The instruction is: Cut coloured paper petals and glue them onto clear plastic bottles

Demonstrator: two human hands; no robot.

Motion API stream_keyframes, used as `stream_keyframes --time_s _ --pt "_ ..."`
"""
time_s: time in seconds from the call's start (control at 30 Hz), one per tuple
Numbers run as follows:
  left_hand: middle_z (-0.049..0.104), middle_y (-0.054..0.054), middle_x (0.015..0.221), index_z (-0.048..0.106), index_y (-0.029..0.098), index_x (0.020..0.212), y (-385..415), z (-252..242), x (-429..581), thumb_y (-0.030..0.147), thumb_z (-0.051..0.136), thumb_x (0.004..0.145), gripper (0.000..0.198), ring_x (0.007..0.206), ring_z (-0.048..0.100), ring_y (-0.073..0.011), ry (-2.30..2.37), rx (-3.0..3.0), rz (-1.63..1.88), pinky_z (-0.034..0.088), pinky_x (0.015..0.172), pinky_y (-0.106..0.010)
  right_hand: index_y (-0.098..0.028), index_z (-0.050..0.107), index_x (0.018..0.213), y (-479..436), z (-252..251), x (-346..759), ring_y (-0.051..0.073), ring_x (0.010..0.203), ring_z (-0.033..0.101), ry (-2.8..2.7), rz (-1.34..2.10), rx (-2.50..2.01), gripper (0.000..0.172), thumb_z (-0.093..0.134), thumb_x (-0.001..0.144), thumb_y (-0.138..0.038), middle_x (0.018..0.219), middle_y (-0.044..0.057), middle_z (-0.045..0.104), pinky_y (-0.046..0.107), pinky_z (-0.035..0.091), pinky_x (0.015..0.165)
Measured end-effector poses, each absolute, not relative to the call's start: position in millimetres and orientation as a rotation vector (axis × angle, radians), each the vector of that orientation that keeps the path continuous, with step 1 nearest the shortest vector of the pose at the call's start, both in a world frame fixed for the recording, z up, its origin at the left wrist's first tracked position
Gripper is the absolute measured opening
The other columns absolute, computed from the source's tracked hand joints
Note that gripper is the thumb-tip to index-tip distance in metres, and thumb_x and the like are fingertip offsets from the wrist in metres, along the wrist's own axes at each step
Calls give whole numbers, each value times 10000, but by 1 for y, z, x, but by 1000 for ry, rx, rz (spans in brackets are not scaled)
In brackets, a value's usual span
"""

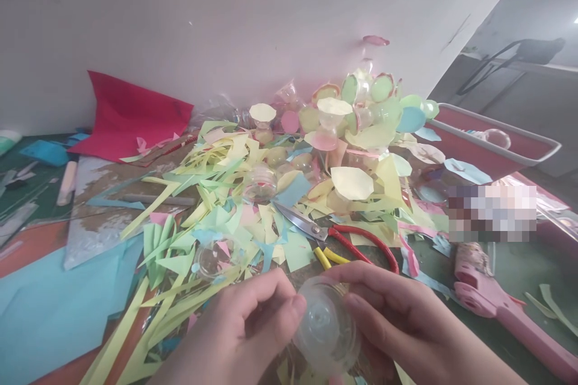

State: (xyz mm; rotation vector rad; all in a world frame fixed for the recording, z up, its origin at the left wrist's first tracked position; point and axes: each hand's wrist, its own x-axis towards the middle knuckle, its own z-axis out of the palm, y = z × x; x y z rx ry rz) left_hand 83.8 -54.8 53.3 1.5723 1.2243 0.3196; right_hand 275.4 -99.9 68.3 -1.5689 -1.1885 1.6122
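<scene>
Between my two hands, low in the view, is a clear plastic cup (326, 328) with its round end turned up toward me. My left hand (257, 319) pinches its left rim with thumb and forefinger. On the other side, my right hand (388, 313) grips the cup's right edge, thumb on the near face and fingers curled behind. Just beyond my hands lie scissors (343, 240) with red handles, and yellow handles (329, 257) of another tool poke out beside them. A pile of paper scraps (217, 156) in yellow, green, blue and pink spreads around.
Clear cups with paper discs (334, 117) are heaped against the wall. A pink glue gun (501, 301) lies at right, near a pink basket (497, 132) with a white rim. Blue paper sheets (54, 313) lie at left; a red sheet (130, 114) leans behind.
</scene>
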Motion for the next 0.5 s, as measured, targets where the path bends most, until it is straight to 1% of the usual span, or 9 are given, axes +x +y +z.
stream_keyframes --time_s 0.1,0.3,0.37,0.5 --pt "507 52 581 529 214 636 -54 53 83 536 497 824 374 546 488 -100 1223 1570 328 436 532 -183 -177 647 1106 -99 68 276 82 477 446 -1168 1643 -1560 499 562 844 -592 526 -48 468 173 397 461" --pt "467 48 620 524 226 709 -54 51 82 584 523 791 368 572 447 -112 1261 1531 357 395 542 -196 -169 618 1127 -97 60 276 56 465 383 -1142 1744 -1462 598 548 809 -671 548 -55 446 143 294 412" --pt "458 47 642 518 227 726 -54 50 82 615 514 784 392 593 444 -114 1277 1496 332 381 569 -203 -172 608 1145 -97 59 276 62 457 381 -1135 1751 -1477 597 540 817 -667 530 -58 437 150 294 407" --pt "448 48 667 511 231 748 -55 52 83 625 514 782 396 620 446 -115 1273 1449 326 364 592 -204 -184 601 1178 -100 58 277 69 453 411 -1119 1746 -1500 587 545 824 -649 538 -51 470 157 317 403"
